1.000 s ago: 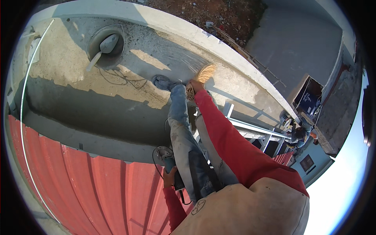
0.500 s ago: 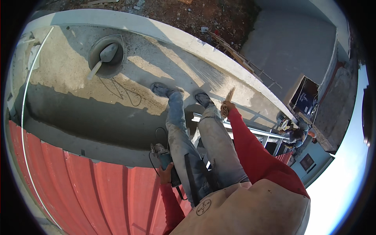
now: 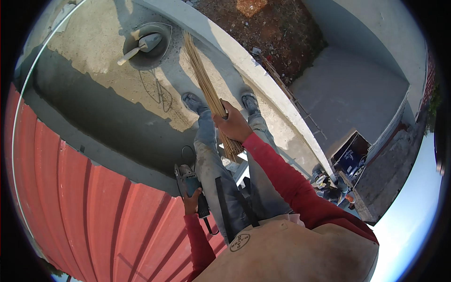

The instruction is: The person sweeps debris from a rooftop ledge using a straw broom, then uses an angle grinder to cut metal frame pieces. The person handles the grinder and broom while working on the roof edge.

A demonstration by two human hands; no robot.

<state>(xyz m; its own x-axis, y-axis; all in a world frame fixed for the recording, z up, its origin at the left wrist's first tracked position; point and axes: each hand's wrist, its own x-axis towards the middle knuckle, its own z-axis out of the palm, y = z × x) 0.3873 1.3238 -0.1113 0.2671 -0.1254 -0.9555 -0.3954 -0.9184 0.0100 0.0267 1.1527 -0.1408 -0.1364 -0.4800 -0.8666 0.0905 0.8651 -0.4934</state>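
At the left, the ribbed red roof slopes alongside a shaded strip of concrete. Beyond that strip, up on the sunlit floor, sits a round bucket with a trowel in it, the handle leaning out over the rim toward the left.

The left hand is low, at the roof's edge, its fingers closed around the body of the grinder. The grinder stands just left of the left leg, its metal head uppermost and its cord trailing below.

Next comes the broom, held in front of the legs. Its long axis runs from the butt, low and between the knees, up and leftward to the thin tips just right of the bucket; whether those tips touch the floor, I cannot tell. The right hand is much the nearer one: its fingers are wrapped around the bundle, nearer the butt, so most of the length lies up and left of them. The left hand is apart from it, with the left leg between.

The broom is straw-coloured, a tight sheaf of fine, straight sticks, slightly browner toward the butt.

Farther right are the pale wall and a crouching co-worker.
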